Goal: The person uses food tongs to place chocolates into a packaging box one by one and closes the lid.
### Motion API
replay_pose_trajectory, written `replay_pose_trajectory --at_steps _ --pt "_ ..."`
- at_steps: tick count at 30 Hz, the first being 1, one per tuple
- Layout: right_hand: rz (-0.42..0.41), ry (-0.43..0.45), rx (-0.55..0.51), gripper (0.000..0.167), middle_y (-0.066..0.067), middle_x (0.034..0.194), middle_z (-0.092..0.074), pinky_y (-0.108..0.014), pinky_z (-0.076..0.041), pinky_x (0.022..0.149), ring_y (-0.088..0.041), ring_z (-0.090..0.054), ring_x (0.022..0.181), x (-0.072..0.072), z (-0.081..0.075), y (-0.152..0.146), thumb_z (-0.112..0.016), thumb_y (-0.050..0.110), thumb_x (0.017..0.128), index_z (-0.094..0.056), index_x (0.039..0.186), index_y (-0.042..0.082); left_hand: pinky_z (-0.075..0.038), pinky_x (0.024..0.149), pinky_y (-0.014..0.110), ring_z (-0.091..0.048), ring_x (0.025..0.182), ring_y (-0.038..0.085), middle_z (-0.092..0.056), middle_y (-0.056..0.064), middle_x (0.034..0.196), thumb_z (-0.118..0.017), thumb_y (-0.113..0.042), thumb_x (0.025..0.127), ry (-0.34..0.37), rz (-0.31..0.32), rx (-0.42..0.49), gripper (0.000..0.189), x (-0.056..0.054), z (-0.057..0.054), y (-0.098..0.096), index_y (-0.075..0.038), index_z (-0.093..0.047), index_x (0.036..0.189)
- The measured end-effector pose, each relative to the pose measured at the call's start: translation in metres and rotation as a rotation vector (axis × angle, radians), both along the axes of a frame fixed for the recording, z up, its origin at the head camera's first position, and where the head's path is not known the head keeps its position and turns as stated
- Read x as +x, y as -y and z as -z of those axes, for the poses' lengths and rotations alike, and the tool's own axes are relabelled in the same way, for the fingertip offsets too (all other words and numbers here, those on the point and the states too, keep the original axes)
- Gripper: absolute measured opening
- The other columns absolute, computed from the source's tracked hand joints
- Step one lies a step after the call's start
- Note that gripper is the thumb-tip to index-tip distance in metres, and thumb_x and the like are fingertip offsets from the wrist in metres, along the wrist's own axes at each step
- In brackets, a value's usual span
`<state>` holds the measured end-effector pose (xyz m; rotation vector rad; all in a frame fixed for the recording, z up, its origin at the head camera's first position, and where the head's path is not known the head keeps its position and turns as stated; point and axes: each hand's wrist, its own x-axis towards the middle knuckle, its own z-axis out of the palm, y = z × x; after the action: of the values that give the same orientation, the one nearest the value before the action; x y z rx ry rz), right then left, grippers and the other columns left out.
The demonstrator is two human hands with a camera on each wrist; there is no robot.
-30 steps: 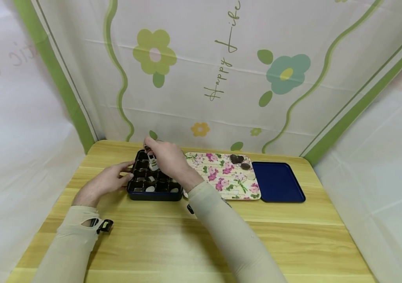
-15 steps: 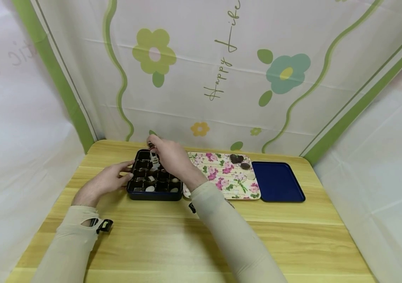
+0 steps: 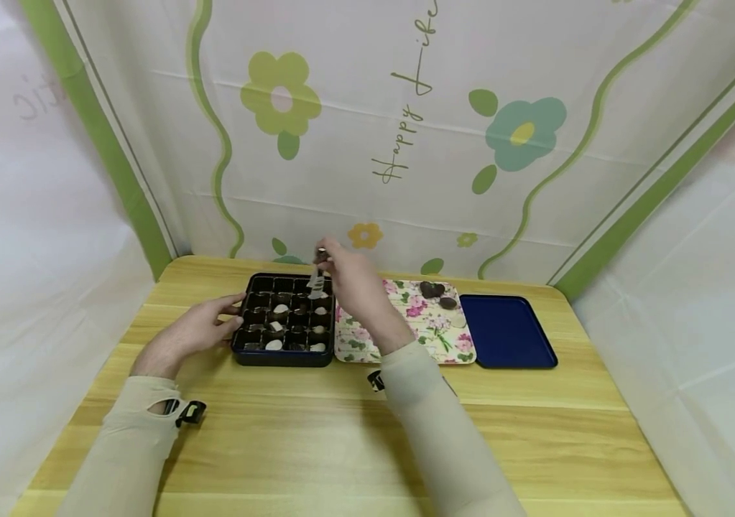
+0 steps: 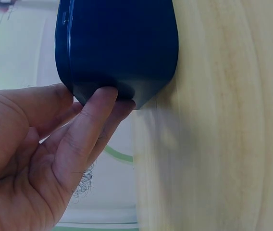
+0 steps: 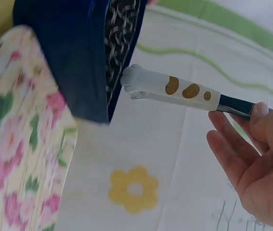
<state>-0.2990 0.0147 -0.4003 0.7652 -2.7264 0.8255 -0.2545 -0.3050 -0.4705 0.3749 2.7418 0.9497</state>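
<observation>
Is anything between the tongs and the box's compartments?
Nothing visible: the right hand holds the tongs, tips near the far right corner of the box; the left hand touches its left side, clear of them.

Table [image 3: 276,445]: pale wood grain, rounded far corners. Directly on it: dark-blue compartmented box [image 3: 283,359] at eleven o'clock; floral tray [image 3: 399,352], just beside it, at twelve to one; shallow dark-blue tray [image 3: 509,332] at two.

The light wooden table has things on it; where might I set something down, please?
The table is bare between the beige sleeves and, right of the right one, in front of the navy rectangular tray, itself bare. The back is crowded: the navy compartment box, cream pink-flowered tray and navy tray stand side by side.
</observation>
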Motion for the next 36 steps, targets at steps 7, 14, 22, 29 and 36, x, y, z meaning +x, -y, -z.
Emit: replay_pose_trajectory --at_steps 7,14,22,29,36 --pt "0.096 0.063 -0.038 0.021 -0.007 0.131 -0.085 -0.027 -0.052 0.059 -0.022 -0.073 0.078 0.001 -0.001 -0.044 -0.058 0.019 0.124 -0.068 0.142 0.014 -0.072 0.095 0.052 -0.083 0.117 0.041 -0.059 0.047 0.162 -0.064 -0.012 0.12 0.022 -0.002 0.002 0.068 0.0 0.0 0.001 0.009 -0.035 0.178" --pt "0.162 0.079 -0.013 0.013 -0.007 0.134 -0.082 -0.029 -0.041 0.055 -0.019 -0.055 0.061 0.0 0.01 -0.08 -0.06 0.017 0.124 -0.066 0.135 0.014 -0.072 0.092 0.048 -0.084 0.11 0.036 -0.058 0.048 0.161 -0.063 -0.011 0.12 0.03 -0.002 0.017 0.068 0.001 -0.001 0.0 0.01 -0.035 0.178" --pt "0.173 0.107 0.019 0.011 -0.009 0.128 -0.085 -0.028 -0.037 0.054 -0.015 -0.048 0.056 -0.001 0.027 -0.095 -0.062 0.02 0.123 -0.065 0.132 0.015 -0.069 0.085 0.039 -0.083 0.106 0.032 -0.058 0.048 0.161 -0.064 -0.011 0.12 0.03 -0.005 0.008 0.068 0.002 -0.003 0.0 0.01 -0.035 0.178" --pt "0.182 0.132 0.011 0.017 -0.014 0.129 -0.086 -0.04 -0.066 0.071 -0.028 -0.08 0.086 -0.004 0.034 -0.097 -0.065 0.023 0.122 -0.069 0.134 0.012 -0.072 0.092 0.049 -0.084 0.113 0.039 -0.059 0.048 0.161 -0.064 -0.012 0.12 0.024 0.002 0.007 0.068 0.001 -0.002 0.0 0.01 -0.035 0.178" --pt "0.197 0.298 -0.211 0.028 -0.017 0.141 -0.077 -0.058 -0.07 0.11 -0.044 -0.076 0.142 -0.011 0.049 -0.1 -0.068 0.022 0.121 -0.063 0.145 0.008 -0.072 0.094 0.05 -0.083 0.115 0.04 -0.06 0.048 0.161 -0.064 -0.012 0.12 0.02 0.004 0.003 0.068 0.002 -0.002 0.001 0.01 -0.036 0.178"
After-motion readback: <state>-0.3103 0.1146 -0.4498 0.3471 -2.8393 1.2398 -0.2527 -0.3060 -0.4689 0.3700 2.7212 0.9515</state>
